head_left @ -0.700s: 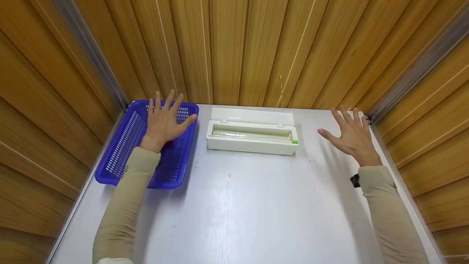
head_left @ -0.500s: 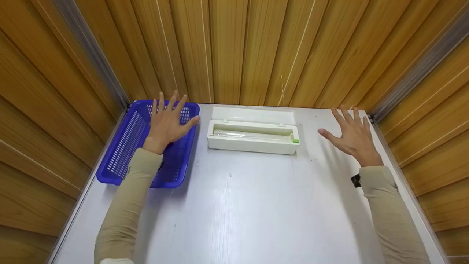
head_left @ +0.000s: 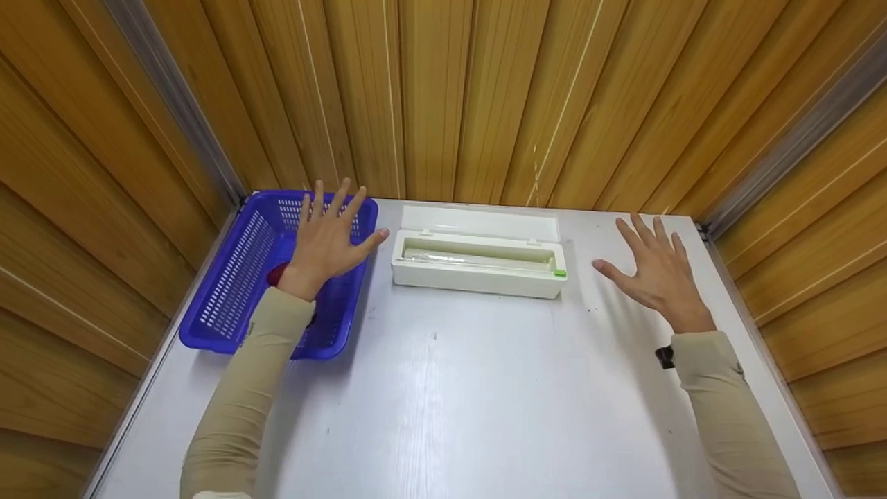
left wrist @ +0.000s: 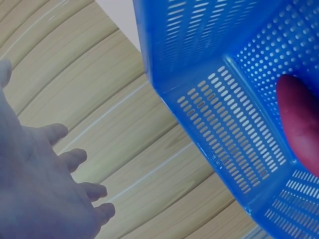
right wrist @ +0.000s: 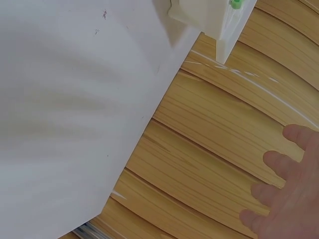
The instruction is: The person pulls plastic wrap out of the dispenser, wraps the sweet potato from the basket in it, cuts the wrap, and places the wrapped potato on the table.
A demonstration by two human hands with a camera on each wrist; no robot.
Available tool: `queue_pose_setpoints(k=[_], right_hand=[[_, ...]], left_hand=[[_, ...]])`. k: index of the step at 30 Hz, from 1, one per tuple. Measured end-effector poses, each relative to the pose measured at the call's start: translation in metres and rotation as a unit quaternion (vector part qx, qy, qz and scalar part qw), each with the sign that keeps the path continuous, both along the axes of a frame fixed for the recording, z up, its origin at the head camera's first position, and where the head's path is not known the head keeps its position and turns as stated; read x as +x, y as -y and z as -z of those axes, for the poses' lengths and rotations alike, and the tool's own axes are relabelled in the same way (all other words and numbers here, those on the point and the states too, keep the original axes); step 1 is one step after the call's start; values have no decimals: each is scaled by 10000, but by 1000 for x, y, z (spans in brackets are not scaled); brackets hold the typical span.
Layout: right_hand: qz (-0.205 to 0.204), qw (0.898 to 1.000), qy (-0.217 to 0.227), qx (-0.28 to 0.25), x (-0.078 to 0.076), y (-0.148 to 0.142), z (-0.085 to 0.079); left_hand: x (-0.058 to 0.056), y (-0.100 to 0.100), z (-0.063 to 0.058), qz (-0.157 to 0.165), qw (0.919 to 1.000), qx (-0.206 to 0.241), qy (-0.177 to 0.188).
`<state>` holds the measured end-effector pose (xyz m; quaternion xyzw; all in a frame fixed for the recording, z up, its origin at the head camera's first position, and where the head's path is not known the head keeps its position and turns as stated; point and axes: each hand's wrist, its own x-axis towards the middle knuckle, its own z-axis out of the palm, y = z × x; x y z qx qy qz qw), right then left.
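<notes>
My left hand (head_left: 324,246) hovers over the blue plastic basket (head_left: 201,331), fingers spread and palm down, holding nothing. Inside the basket lies a smooth dark-red object (left wrist: 299,122), rounded and tapering at one end; my wrist covers part of it in the head view. My right hand (head_left: 657,277) is held above the right side of the table with its fingers spread, touching nothing. Between the hands stands a long white cling film dispenser box (head_left: 478,283), its lid (head_left: 478,220) folded back. A roll of clear film (head_left: 471,260) lies in it, and a green slider (head_left: 560,274) sits at its right end.
The white table (head_left: 443,402) runs up to wood-patterned panels (head_left: 429,97) at the back and both sides. Grey metal posts (head_left: 173,97) stand in the corners. The basket is at the left edge of the table.
My left hand has shifted right and slightly nearer over the basket, uncovering more of the red object. My right hand has moved a little left and nearer. Both stay spread.
</notes>
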<state>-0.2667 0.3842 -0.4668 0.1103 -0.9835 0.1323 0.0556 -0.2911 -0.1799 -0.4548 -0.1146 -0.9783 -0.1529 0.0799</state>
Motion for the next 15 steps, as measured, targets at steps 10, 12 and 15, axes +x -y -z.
queue_pose_setpoints(k=[10, 12, 15], right_hand=[[-44, 9999, -144, -62, 5, 1, 3], [-72, 9997, -186, -106, 6, 1, 3], [-97, 9996, -228, -132, 6, 2, 3]], left_hand=[[0, -9, 3, 143, 9999, 71, -43], [1, -11, 4, 200, 9997, 107, -78], [1, -14, 5, 268, 9994, 200, -121]])
